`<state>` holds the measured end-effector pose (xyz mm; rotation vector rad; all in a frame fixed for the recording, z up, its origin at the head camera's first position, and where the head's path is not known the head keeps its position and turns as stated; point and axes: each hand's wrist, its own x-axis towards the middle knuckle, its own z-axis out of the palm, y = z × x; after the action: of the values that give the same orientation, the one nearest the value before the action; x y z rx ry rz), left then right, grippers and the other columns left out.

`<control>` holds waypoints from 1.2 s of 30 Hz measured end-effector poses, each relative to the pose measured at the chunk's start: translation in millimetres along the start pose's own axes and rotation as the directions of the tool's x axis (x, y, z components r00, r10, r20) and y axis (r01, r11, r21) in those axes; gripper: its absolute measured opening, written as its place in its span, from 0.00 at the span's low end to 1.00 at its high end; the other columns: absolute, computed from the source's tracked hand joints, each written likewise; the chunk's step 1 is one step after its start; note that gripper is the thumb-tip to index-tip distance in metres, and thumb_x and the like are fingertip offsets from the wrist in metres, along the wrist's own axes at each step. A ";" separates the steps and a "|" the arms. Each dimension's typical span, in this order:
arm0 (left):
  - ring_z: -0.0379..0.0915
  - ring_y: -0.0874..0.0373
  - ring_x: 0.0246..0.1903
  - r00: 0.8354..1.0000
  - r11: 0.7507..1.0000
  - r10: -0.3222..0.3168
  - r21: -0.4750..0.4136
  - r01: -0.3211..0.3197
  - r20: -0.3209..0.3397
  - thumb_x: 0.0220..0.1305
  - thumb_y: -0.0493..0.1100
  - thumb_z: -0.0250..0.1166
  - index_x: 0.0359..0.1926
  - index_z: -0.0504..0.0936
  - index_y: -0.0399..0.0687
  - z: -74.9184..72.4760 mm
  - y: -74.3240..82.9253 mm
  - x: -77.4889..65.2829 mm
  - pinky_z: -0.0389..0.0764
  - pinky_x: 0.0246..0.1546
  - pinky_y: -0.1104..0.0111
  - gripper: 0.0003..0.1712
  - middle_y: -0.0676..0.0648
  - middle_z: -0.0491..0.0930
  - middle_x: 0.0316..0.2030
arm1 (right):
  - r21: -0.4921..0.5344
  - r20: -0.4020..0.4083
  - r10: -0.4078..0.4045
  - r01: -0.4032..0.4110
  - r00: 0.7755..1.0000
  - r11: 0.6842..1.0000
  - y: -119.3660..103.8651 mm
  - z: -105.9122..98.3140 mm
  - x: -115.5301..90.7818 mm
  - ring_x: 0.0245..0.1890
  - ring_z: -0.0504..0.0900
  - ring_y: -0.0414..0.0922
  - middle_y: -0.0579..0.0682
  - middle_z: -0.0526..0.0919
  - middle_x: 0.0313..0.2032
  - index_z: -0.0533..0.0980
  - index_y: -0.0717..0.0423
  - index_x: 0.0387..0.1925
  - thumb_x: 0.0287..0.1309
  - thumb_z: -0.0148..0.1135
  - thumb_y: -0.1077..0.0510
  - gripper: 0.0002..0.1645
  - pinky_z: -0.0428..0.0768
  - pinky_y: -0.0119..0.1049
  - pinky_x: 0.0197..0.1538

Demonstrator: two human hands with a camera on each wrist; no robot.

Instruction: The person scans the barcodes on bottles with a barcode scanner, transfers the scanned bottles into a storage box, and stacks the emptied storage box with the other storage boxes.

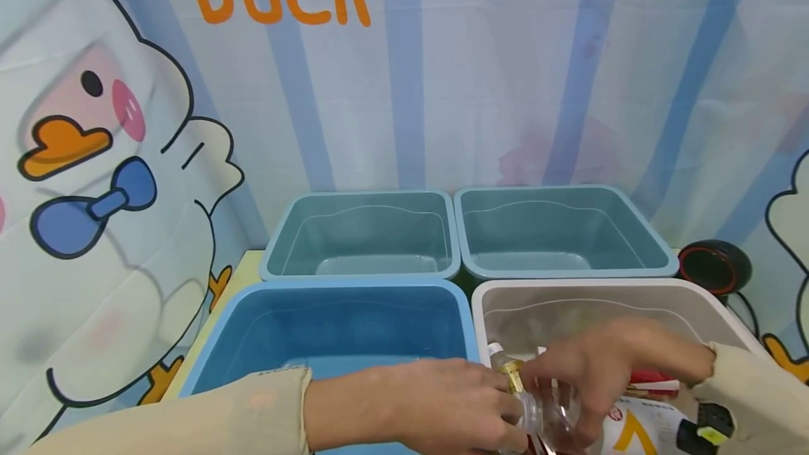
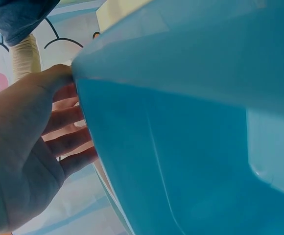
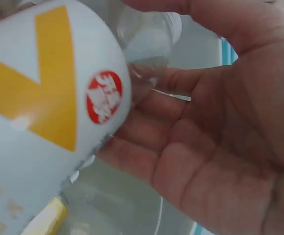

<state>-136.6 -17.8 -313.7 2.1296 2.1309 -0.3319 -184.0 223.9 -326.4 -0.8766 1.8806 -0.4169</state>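
In the head view my right hand (image 1: 588, 371) reaches into the grey-beige bin (image 1: 588, 290), its thumb and fingers round a clear plastic bottle (image 1: 559, 413). The right wrist view shows the clear bottle (image 3: 147, 39) between thumb and fingers. A white pack (image 1: 645, 427) with a yellow V-shaped mark lies beside that hand. My left hand (image 1: 449, 402) extends over the side of the blue bin (image 1: 373, 286) toward the bottle; the bin's rim hides its fingertips in the left wrist view. Near both hands is a bottle neck with a gold band (image 1: 513, 374) and white cap.
Two grey-green bins (image 1: 360, 196) stand side by side behind the front pair. At the right, beside the bins, is a round black device (image 1: 714, 267) with a cable. Red packaging (image 1: 654, 381) lies in the grey-beige bin. A duck-print curtain (image 1: 480, 76) hangs behind everything.
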 end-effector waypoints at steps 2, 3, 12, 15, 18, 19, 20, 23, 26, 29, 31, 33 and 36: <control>0.71 0.71 0.49 1.000 1.000 0.003 0.010 -0.003 -0.003 0.79 0.52 0.60 0.61 0.83 0.68 -0.3 0.5 -0.1 0.73 0.53 0.82 0.15 0.63 0.80 0.51 | -0.007 -0.061 0.032 -0.033 0.998 0.999 0.4 -0.4 -5.6 0.44 0.81 0.33 0.32 0.81 0.47 0.72 0.35 0.61 0.48 0.78 0.55 0.38 0.82 0.30 0.48; 0.71 0.71 0.49 1.000 1.000 0.002 0.015 -0.002 -0.003 0.79 0.51 0.60 0.61 0.83 0.68 -0.5 0.8 0.0 0.72 0.53 0.81 0.14 0.63 0.80 0.51 | -0.025 -0.093 0.041 -0.044 0.995 0.999 0.9 -0.7 -8.0 0.44 0.81 0.33 0.32 0.80 0.47 0.71 0.34 0.63 0.48 0.78 0.55 0.41 0.82 0.30 0.47; 0.72 0.70 0.48 1.000 0.999 0.015 0.036 -0.014 -0.016 0.79 0.50 0.59 0.59 0.83 0.68 -0.8 2.0 0.4 0.72 0.54 0.80 0.13 0.63 0.80 0.49 | -0.014 -0.202 -0.098 0.098 0.974 0.995 11.9 -9.3 -22.3 0.51 0.78 0.37 0.36 0.79 0.53 0.69 0.38 0.65 0.54 0.73 0.51 0.37 0.82 0.37 0.53; 0.72 0.71 0.47 1.000 0.999 0.020 0.031 -0.019 -0.024 0.79 0.50 0.59 0.59 0.83 0.67 -0.9 1.7 0.4 0.72 0.54 0.81 0.13 0.62 0.80 0.49 | 0.005 -0.240 -0.159 0.165 0.958 0.986 14.4 -10.4 -30.1 0.58 0.77 0.41 0.40 0.77 0.57 0.67 0.42 0.69 0.55 0.72 0.51 0.40 0.80 0.42 0.59; 0.72 0.71 0.47 1.000 1.000 0.017 0.027 -0.016 -0.025 0.79 0.50 0.59 0.59 0.83 0.67 -0.6 1.5 0.2 0.72 0.54 0.81 0.13 0.63 0.80 0.49 | -0.037 -0.292 -0.210 0.208 0.933 0.977 15.0 -11.9 -35.7 0.57 0.78 0.41 0.40 0.77 0.57 0.67 0.41 0.69 0.57 0.72 0.52 0.39 0.82 0.43 0.57; 0.71 0.71 0.48 1.000 1.000 0.014 0.027 -0.014 -0.024 0.79 0.51 0.59 0.59 0.83 0.67 -0.5 1.6 0.0 0.72 0.54 0.80 0.13 0.63 0.80 0.49 | -0.059 -0.308 -0.228 0.220 0.924 0.974 14.8 -12.7 -36.9 0.55 0.79 0.42 0.41 0.77 0.56 0.68 0.40 0.69 0.57 0.72 0.52 0.39 0.83 0.42 0.55; 0.71 0.71 0.48 1.000 1.000 0.011 0.026 -0.010 -0.023 0.80 0.51 0.59 0.59 0.83 0.67 -0.4 1.7 -0.1 0.72 0.54 0.80 0.13 0.63 0.80 0.49 | -0.086 -0.329 -0.243 0.227 0.913 0.970 14.6 -13.3 -37.8 0.53 0.79 0.43 0.40 0.77 0.55 0.69 0.39 0.68 0.57 0.72 0.52 0.38 0.83 0.41 0.53; 0.71 0.71 0.48 1.000 1.000 0.002 0.026 -0.002 -0.020 0.80 0.52 0.59 0.59 0.83 0.67 -0.2 2.0 -0.6 0.73 0.54 0.80 0.13 0.63 0.80 0.50 | -0.109 -0.367 -0.275 0.252 0.889 0.962 14.0 -14.4 -40.8 0.54 0.78 0.45 0.42 0.76 0.58 0.67 0.40 0.69 0.58 0.72 0.54 0.39 0.82 0.41 0.54; 0.70 0.71 0.48 1.000 1.000 0.001 0.018 0.000 -0.016 0.80 0.52 0.58 0.60 0.83 0.67 -0.4 1.9 -0.6 0.72 0.54 0.81 0.14 0.63 0.80 0.51 | -0.091 -0.387 -0.300 0.288 0.872 0.953 13.0 -15.9 -46.2 0.57 0.77 0.47 0.45 0.75 0.61 0.65 0.42 0.72 0.60 0.70 0.57 0.40 0.80 0.43 0.58; 0.70 0.71 0.48 1.000 1.000 0.003 0.016 -0.003 -0.011 0.80 0.52 0.58 0.60 0.83 0.67 -1.1 2.1 -0.2 0.71 0.55 0.80 0.14 0.63 0.80 0.51 | -0.082 -0.407 -0.329 0.325 0.852 0.942 11.3 -18.5 -54.6 0.55 0.79 0.48 0.47 0.78 0.60 0.65 0.45 0.70 0.64 0.67 0.59 0.36 0.81 0.43 0.56; 0.70 0.71 0.48 1.000 1.000 0.003 0.021 -0.003 -0.008 0.80 0.51 0.58 0.60 0.82 0.67 -1.4 2.7 0.1 0.72 0.55 0.80 0.14 0.62 0.80 0.51 | -0.110 -0.433 -0.351 0.338 0.830 0.935 9.9 -20.8 -61.5 0.53 0.80 0.48 0.47 0.79 0.58 0.65 0.47 0.70 0.66 0.66 0.60 0.34 0.81 0.42 0.54; 0.70 0.70 0.49 1.000 1.000 -0.002 0.026 0.002 -0.002 0.80 0.51 0.58 0.60 0.82 0.67 -1.7 3.4 0.3 0.72 0.55 0.79 0.14 0.62 0.79 0.51 | -0.144 -0.475 -0.352 0.323 0.806 0.935 8.1 -22.4 -69.4 0.52 0.80 0.47 0.46 0.80 0.56 0.64 0.47 0.69 0.67 0.67 0.59 0.33 0.82 0.41 0.52; 0.70 0.70 0.49 1.000 0.999 -0.016 0.035 0.016 0.007 0.80 0.50 0.58 0.60 0.82 0.68 -2.1 4.8 0.4 0.73 0.54 0.79 0.14 0.63 0.79 0.51 | -0.162 -0.538 -0.346 0.308 0.769 0.937 6.2 -25.4 -80.4 0.52 0.80 0.47 0.47 0.79 0.55 0.63 0.47 0.70 0.67 0.68 0.59 0.35 0.82 0.41 0.51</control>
<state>-131.7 -16.9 -312.2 2.1280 2.1546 -0.3799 -188.1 284.3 -267.6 -1.2330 2.2827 -0.9183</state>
